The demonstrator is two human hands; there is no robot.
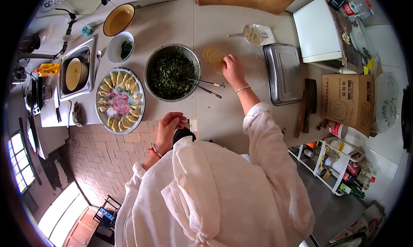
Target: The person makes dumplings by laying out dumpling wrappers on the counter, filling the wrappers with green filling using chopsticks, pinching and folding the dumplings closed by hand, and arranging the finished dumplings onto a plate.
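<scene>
My right hand reaches over the counter, its fingertips closed on the edge of a dumpling wrapper in a small overlapping stack of round dumpling wrappers. At the counter's front edge my left hand hovers with loosely bent fingers, and nothing shows in it. Between the hands stands a metal bowl of chopped green filling, with a pair of chopsticks resting in it, their ends out over the rim. To the left, a flower-patterned round tray carries folded dumplings set around its edge.
A white bowl with greens, a yellowish basin and a sink are on the left. Further right lie a scoop of flour, a lidded metal box, a cleaver and a cardboard box.
</scene>
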